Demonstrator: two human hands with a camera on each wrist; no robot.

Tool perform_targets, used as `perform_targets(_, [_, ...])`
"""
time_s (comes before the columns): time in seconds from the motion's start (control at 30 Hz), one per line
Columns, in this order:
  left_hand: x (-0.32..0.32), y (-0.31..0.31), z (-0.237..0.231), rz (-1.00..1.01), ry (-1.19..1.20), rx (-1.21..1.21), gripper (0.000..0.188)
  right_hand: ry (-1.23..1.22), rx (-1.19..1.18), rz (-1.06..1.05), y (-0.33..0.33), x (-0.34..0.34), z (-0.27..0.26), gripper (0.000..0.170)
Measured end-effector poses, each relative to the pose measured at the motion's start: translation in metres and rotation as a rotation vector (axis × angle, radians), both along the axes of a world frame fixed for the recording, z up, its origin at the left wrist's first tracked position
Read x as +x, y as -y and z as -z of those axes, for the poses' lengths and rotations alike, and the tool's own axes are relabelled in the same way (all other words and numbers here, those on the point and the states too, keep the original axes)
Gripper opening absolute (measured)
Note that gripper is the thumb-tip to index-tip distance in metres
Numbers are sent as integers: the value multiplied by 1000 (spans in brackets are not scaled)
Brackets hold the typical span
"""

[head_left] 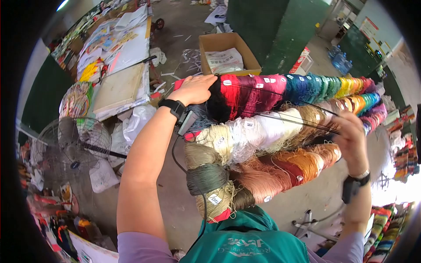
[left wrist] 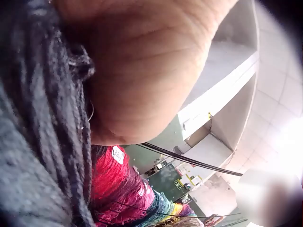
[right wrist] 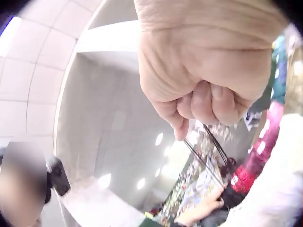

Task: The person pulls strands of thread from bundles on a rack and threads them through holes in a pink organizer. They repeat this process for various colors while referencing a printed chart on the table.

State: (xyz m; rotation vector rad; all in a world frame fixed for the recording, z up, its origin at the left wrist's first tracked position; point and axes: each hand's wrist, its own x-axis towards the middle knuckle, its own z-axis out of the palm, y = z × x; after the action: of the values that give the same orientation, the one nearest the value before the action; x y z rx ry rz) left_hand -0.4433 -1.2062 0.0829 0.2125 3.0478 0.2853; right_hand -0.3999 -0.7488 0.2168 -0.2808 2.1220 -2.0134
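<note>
My left hand (head_left: 196, 89) rests on the left end of a long row of thread skeins, its fingers stretched over a black skein (head_left: 218, 104). Dark grey thread (left wrist: 42, 127) lies against that palm in the left wrist view. Off to the right, my right hand (head_left: 351, 136) is slightly blurred, its fingers curled around black threads (head_left: 298, 121). These run taut across the rows between the two hands. In the right wrist view the strands come out below the curled fingers. Red skeins (head_left: 231, 94) sit beside the black one.
Cream and white skeins (head_left: 263, 131) and brown-orange skeins (head_left: 280, 173) form nearer rows, with olive bundles (head_left: 208, 177) at their left end. A cardboard box (head_left: 230, 39) stands behind. A wire fan (head_left: 74, 142) is at the left, and a cable (head_left: 199, 188) hangs from my left wrist.
</note>
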Motion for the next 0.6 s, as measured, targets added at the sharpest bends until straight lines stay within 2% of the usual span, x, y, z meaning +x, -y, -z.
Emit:
perform_targets(0.07, [0,-1,0,22,15,-14,64,12,-272,233,-98,17,-7,19])
perform_targets(0.13, [-6,3,6,44,-32,-57,64,-120,-504,666,-198,39,-11,32])
perform_targets(0.17, [-7,3,8,43,-25,-57,64,-180,-601,775,-253,51,-21,38])
perform_targets(0.23, [-5,-2,0,20,14,-73,66,-450,-682,693,-409,87,-16,40])
perform_targets(0.3, [-10,1,1,45,37,-35,65,-609,-546,525,-519,142,-13,41])
perform_targets(0.33, [-12,4,-2,43,61,-31,64,-615,-443,611,-543,171,-11,40])
perform_targets(0.4, [-15,-15,-21,-13,99,-66,62,-503,-271,1015,-554,210,-25,39])
perform_targets(0.43, [-15,-29,-36,-65,112,-111,61,-723,168,1002,-558,213,-23,35])
perform_targets(0.47, [-12,-52,-58,-37,56,-87,60,-914,617,952,-566,216,-15,31])
perform_targets(0.5, [-24,-61,-57,95,-86,25,55,-1073,1077,860,-576,221,-5,27])
perform_targets(0.6, [-6,-184,-133,277,-34,269,46,-104,627,907,-498,234,-21,12])
